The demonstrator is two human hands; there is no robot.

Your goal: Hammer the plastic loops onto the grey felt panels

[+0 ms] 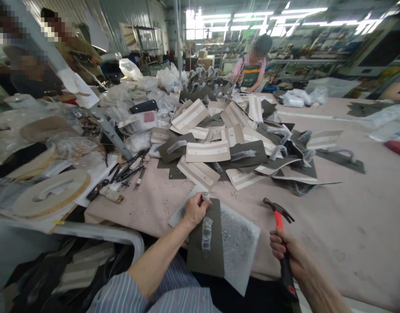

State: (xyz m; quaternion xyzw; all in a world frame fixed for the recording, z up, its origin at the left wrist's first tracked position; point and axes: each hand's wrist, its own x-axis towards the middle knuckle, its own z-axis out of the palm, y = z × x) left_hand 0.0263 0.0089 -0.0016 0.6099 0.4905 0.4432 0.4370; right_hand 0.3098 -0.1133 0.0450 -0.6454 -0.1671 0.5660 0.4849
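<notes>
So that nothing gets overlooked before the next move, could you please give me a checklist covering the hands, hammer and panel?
1. Left hand has hold of the small metal-topped cylinder at the far end of the dark panel: ok.
2. Right hand grips the claw hammer by its handle: ok.
3. Hammer head is apart from the left hand: ok.
4. Panel lies wholly on the speckled slab: not ok, its near left corner overhangs.
5. Lower end of the cylinder is seated squarely: cannot tell, the left hand hides it.
6. Strap handle on the panel has its clear plastic wrap: ok.
</notes>
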